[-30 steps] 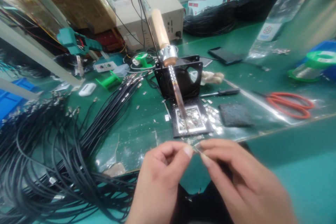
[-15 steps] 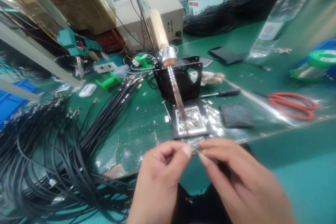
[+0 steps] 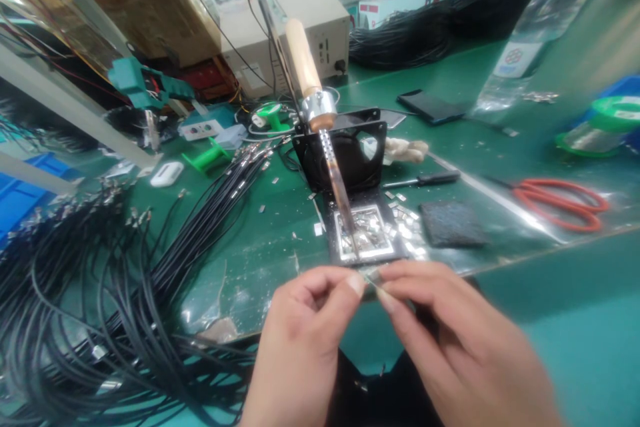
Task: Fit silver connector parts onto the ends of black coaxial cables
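Just past the bench's near edge, my left hand and my right hand meet fingertip to fingertip. Between them they pinch a small, thin, greenish piece. Its kind is too small and blurred to tell, and the fingers cover most of it. Right behind the fingertips is a white-rimmed tray of small metal pieces on a black base. A soldering iron with a wooden handle slants down over that tray, its tip close above my fingers. More small metal pieces lie scattered to the right.
Bundled black cables cover the bench's left side. Behind the tray stands a black fan frame. To the right lie a dark block, a screwdriver and red-handled scissors. A plastic bottle and a solder spool stand farther right.
The view has shifted very slightly. Both hands keep the same pinch at nearly the same place.
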The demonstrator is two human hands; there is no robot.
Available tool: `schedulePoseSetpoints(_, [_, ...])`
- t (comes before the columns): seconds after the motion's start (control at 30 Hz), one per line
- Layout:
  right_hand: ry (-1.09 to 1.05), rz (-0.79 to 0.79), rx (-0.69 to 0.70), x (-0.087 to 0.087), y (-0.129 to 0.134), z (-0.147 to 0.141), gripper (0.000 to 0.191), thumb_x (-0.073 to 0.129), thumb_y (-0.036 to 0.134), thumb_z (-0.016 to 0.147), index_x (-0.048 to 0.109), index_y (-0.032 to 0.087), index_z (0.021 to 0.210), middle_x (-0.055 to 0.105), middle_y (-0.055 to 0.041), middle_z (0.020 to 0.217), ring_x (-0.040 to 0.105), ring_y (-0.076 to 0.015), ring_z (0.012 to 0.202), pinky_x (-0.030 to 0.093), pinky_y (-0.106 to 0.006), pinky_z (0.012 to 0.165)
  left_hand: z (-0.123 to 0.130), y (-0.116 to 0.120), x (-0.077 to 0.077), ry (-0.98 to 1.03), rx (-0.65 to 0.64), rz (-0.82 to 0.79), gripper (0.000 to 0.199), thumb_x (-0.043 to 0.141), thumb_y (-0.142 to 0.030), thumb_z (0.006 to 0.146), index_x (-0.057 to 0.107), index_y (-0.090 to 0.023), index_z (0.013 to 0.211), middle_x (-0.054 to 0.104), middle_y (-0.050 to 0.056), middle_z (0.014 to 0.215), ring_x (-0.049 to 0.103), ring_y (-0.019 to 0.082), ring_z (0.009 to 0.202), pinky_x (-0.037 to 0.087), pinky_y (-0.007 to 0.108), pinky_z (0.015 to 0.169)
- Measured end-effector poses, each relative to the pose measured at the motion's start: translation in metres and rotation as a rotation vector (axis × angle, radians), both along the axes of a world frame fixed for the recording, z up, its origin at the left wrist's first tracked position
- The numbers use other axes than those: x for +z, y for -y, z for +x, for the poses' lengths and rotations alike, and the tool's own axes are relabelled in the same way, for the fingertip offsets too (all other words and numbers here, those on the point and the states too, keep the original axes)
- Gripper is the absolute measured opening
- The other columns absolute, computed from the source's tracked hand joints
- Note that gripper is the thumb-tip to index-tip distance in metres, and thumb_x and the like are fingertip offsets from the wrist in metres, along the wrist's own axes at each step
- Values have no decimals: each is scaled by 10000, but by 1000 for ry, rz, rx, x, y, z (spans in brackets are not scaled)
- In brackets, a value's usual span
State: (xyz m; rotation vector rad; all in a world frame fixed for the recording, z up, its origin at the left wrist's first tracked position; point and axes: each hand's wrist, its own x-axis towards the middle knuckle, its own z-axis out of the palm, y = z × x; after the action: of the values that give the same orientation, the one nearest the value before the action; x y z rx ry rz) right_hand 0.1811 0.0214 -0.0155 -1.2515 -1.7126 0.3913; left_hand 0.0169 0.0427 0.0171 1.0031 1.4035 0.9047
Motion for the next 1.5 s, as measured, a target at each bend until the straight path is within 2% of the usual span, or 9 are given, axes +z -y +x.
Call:
schedulePoseSetpoints(0.27, [10, -1, 6, 0, -4, 0, 107, 649, 163, 992, 689, 250, 1039, 725, 48, 1146, 719, -1, 1046, 561, -44, 1012, -2, -1, -2, 0, 12, -12, 305, 791, -482, 918, 771, -198, 808, 502, -45, 675, 395, 103, 629, 423, 222, 680])
schedulePoseSetpoints(0.47, [9, -23, 8, 1, -4, 0, 87, 644, 180, 995, 700, 240, 1024, 729, 26, 1145, 732, -24, 1030, 587, -72, 984, -1, -3, -2, 2, 17, -14, 310, 790, -471, 917, 762, -188, 792, 500, -39, 655, 402, 109, 630, 397, 223, 631])
schedulePoseSetpoints(0.67, [-23, -30, -10, 3, -5, -1, 78, 643, 187, 993, 702, 237, 992, 736, 33, 1128, 734, -30, 1006, 586, -79, 979, -3, -2, -4, -34, -3, 3, 329, 782, -499, 924, 769, -201, 784, 538, -38, 678, 416, 109, 636, 420, 227, 668])
schedulePoseSetpoints(0.73, [-99, -110, -20, 5, -5, 0, 75, 632, 222, 1008, 693, 239, 968, 740, 48, 1067, 732, -14, 940, 583, -51, 908, -3, -1, -4, -25, -16, 13, 307, 786, -485, 925, 782, -209, 789, 563, -38, 674, 460, 115, 655, 438, 228, 691])
schedulePoseSetpoints(0.83, [-238, -301, 1, 7, -8, 0, 143, 599, 313, 1036, 677, 226, 954, 730, 54, 896, 716, 1, 774, 560, -14, 729, -3, 0, -2, -21, -63, 18, 237, 779, -441, 944, 827, -227, 855, 695, -23, 751, 573, 134, 744, 465, 233, 739])
schedulePoseSetpoints(1.0, [-306, -487, 19, 11, -13, -4, 292, 584, 443, 1020, 669, 190, 901, 686, 27, 745, 665, -29, 611, 530, -67, 587, -4, 1, 0, -33, -133, 42, 211, 751, -414, 975, 866, -242, 937, 792, -10, 850, 666, 166, 849, 498, 255, 819])
schedulePoseSetpoints(1.13, [-300, -467, -9, 12, -12, -4, 305, 579, 439, 1006, 665, 187, 858, 680, 28, 725, 664, -24, 596, 514, -62, 572, -6, 1, -1, -33, -134, 43, 209, 758, -424, 970, 872, -249, 963, 806, -7, 891, 684, 178, 890, 502, 263, 843])
schedulePoseSetpoints(1.3, [-242, -413, -15, 11, -9, 0, 245, 592, 394, 1001, 690, 204, 882, 711, 38, 798, 692, -10, 647, 526, -37, 619, -5, 0, -1, -24, -161, 34, 228, 752, -438, 971, 873, -246, 952, 804, -6, 882, 668, 173, 875, 489, 270, 856])
schedulePoseSetpoints(1.5, [-296, -337, -34, 15, -16, -3, 211, 620, 333, 958, 701, 197, 818, 730, 47, 777, 710, 1, 648, 520, 3, 630, -7, -1, -1, -21, -154, 8, 214, 760, -427, 962, 865, -241, 949, 786, -9, 858, 644, 167, 859, 474, 274, 846])
